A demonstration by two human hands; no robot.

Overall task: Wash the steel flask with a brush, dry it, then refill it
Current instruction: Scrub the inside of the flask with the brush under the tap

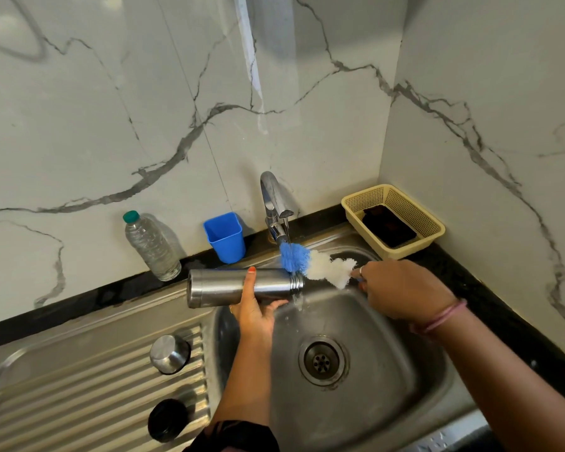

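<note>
Head view: we are gripping the steel flask (242,287) sideways over the sink (356,321) with our left hand (256,313), fingers wrapping it; our right hand (402,290) is pinching the brush (307,261) under the running tap (274,203), beside the flask mouth.

No legible text, labels, brand marks, numbers or signs are present in the head view. The steel flask (242,286), gripped in the left hand (254,313), shows a plain brushed surface with no marking. The clear plastic bottle (151,247), standing on the counter beyond and to the left of that hand, carries no readable label. The blue cup (226,237) behind the flask is unmarked on its visible faces.
</note>
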